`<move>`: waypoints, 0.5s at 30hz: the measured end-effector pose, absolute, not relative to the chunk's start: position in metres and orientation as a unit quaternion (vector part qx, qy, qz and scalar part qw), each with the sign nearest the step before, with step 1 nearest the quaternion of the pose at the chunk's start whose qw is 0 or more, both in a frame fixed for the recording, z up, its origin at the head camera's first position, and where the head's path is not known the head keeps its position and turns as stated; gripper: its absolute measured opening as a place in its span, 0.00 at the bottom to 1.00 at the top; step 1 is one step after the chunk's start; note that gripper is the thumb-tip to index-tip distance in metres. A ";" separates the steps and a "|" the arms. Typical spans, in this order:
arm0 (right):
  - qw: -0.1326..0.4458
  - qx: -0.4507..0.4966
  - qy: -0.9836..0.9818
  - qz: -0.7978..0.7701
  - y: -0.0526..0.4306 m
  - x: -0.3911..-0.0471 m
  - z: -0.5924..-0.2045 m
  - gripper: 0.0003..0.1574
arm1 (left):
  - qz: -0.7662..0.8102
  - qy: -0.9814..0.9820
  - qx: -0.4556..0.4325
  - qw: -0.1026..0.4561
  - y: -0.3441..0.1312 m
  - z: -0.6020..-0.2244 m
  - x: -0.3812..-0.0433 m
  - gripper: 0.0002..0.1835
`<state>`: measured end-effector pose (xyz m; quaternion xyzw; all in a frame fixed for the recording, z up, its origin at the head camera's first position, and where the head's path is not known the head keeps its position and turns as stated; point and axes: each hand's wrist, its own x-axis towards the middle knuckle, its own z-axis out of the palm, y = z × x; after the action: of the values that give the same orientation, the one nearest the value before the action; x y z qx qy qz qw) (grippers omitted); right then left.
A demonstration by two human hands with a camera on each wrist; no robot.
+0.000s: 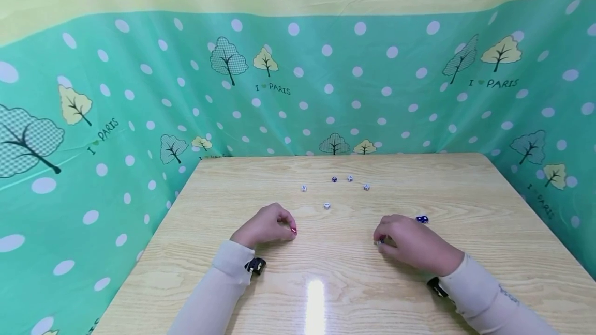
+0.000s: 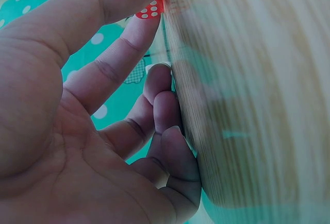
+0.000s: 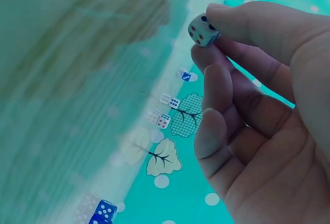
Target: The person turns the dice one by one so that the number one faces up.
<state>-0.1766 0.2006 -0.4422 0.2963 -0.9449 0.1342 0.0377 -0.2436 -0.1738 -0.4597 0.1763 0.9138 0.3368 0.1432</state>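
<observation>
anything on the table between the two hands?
No: bare wood tabletop between left hand, pinching a red die, and right hand, head view.

Bright, even light, glare streak on the table — wrist views blurred, tinted green.

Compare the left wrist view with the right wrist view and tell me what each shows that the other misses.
Only the left wrist view shows the left hand pinching a red die with white pips at the table's surface.

Only the right wrist view shows the right hand pinching a white die with red and dark pips at its fingertips, plus a blue die and several small white dice lying on the table.

Both show the wooden table and the green dotted cloth behind it.
</observation>
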 end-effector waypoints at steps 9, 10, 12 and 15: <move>0.015 0.302 -0.938 0.172 0.206 -0.181 -0.440 0.08 | 0.336 0.914 0.174 0.145 -0.173 -0.458 -0.242 0.06; 0.010 0.302 -0.937 0.176 0.207 -0.182 -0.440 0.08 | 0.335 0.914 0.174 0.145 -0.173 -0.457 -0.242 0.06; 0.006 0.299 -0.936 0.183 0.207 -0.182 -0.440 0.08 | 0.334 0.915 0.176 0.145 -0.173 -0.457 -0.243 0.07; 0.003 0.296 -0.936 0.188 0.207 -0.182 -0.442 0.09 | 0.334 0.914 0.178 0.145 -0.173 -0.457 -0.243 0.07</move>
<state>-0.1821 0.2068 -0.4417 0.2965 -0.9364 0.1877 0.0032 -0.2426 -0.1731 -0.4571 0.1781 0.9143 0.3338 0.1449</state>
